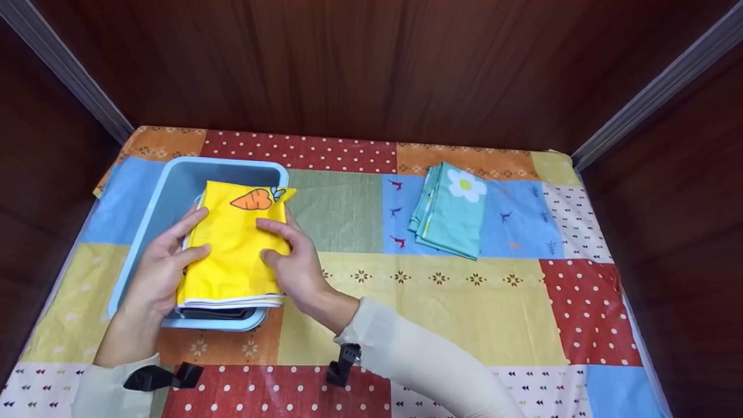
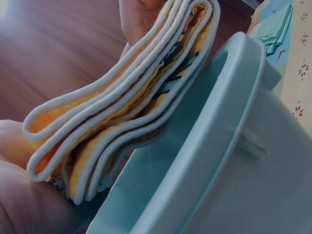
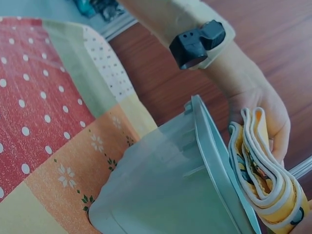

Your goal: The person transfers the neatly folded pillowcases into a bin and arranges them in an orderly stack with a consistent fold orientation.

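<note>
Both hands hold a folded yellow cloth (image 1: 235, 244) with white edging and a carrot print over a light blue plastic bin (image 1: 132, 244). My left hand (image 1: 165, 267) grips its left side, thumb on top. On the right side, my right hand (image 1: 299, 264) holds it with thumb and index finger on the upper face. Stacked layers of the cloth (image 2: 122, 102) show in the left wrist view, above the bin's rim (image 2: 239, 83). From the right wrist, the folded cloth (image 3: 265, 178) appears just beyond the bin wall (image 3: 156, 180). Most of the bin's inside is hidden.
Something dark (image 1: 217, 313) shows inside the bin's near end, under the cloth. A folded teal cloth (image 1: 450, 223) with a white flower lies to the right on the patchwork-patterned cover (image 1: 418, 313). Dark wood panels (image 1: 348, 69) stand behind and on both sides.
</note>
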`<state>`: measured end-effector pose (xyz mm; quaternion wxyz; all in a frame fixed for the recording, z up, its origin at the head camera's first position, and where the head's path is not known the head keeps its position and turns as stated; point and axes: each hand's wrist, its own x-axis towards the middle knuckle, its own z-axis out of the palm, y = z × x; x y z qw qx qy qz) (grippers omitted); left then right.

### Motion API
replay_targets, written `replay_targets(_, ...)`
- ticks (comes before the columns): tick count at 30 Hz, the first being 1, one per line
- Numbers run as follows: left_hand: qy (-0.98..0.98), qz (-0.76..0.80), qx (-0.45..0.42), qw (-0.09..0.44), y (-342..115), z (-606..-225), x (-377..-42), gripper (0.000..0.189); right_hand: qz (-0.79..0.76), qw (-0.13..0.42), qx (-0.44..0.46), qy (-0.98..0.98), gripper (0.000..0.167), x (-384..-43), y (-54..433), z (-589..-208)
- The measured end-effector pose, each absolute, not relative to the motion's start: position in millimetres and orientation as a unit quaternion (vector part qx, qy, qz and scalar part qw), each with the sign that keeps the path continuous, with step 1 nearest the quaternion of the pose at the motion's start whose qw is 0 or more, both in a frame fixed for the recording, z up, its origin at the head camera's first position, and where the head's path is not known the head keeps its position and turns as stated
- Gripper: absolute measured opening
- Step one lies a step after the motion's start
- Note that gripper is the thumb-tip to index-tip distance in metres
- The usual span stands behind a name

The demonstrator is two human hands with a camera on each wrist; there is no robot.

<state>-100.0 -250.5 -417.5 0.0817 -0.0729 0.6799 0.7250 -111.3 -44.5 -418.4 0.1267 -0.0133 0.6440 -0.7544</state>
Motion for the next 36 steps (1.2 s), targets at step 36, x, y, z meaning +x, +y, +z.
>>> replay_targets(36,0.639,0.761,-0.066,0.087,-277.5,-417.7,-105.3,0.066,-0.74,0.206,-0.006,0.64,0.046,-121.9,-57.8,-406.2)
